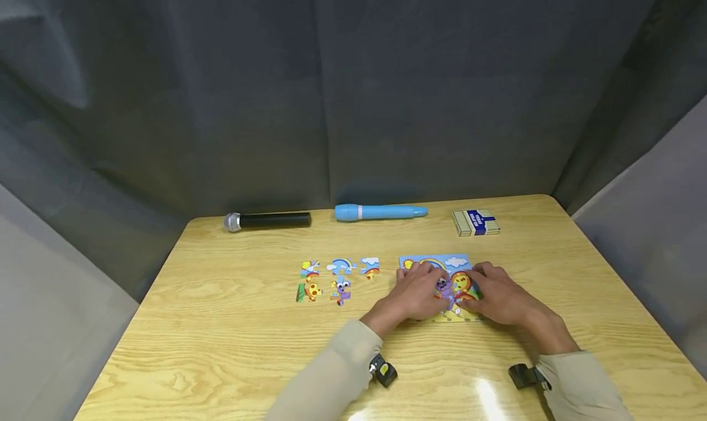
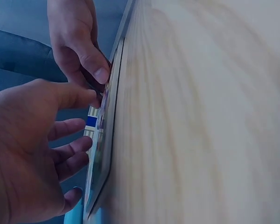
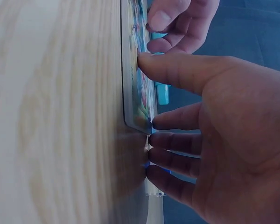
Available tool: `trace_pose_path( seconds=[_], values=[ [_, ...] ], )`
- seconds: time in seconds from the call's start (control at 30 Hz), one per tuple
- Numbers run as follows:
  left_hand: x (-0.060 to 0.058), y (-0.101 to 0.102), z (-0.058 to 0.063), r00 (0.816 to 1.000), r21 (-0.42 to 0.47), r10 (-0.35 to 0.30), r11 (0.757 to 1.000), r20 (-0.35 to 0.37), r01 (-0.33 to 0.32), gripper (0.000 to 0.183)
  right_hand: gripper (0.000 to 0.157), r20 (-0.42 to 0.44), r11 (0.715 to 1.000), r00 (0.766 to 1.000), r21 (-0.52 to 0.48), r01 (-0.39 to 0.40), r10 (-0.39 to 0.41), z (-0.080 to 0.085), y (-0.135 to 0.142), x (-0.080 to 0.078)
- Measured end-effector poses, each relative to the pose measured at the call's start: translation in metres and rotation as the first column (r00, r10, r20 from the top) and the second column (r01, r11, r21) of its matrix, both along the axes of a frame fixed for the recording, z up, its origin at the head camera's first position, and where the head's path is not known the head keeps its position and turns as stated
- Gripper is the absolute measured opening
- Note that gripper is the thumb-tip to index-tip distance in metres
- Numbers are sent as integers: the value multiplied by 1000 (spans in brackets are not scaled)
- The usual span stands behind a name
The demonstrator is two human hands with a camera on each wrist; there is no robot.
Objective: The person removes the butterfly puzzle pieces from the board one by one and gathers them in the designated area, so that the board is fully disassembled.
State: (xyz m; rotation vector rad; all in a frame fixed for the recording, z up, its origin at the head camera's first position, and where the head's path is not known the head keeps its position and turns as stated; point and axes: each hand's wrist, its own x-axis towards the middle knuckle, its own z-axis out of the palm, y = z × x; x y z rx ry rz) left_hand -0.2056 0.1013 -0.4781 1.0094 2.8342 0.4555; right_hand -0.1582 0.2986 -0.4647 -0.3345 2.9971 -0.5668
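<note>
left hand [image 1: 415,289]: fingers straight, slightly spread, tips pressing the puzzle [image 1: 442,266] flat under them, likely to steady it | right hand [image 1: 496,293]: thumb and fingers extended, tips on the puzzle's other side, gripping nothing | loose pieces [image 1: 338,278]: on the table [image 1: 221,323], well apart beyond the left fingers

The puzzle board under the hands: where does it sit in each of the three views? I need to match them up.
Head: puzzle board lies right of centre on the table, under both hands.
Left wrist: seen edge-on as a thin vertical strip left of centre.
Right wrist: edge-on again, a vertical strip at upper centre.
Shared landmark: the right hand's thumb pressing the board, also seen from the left wrist.
</note>
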Motion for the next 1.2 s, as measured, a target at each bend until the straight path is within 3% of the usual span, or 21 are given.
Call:
trace_pose_path(
  seconds=[0.43,1.2],
  values=[
    [-7,17,-5,999,-77,50,996,-5,-50,46,72,47,1000,999,14,2,-3,3,2,0],
    [-12,23,-4,991,32,93,995,100,-97,45,72,38,999,999,27,17,-18,1,3,-3]
  ],
)
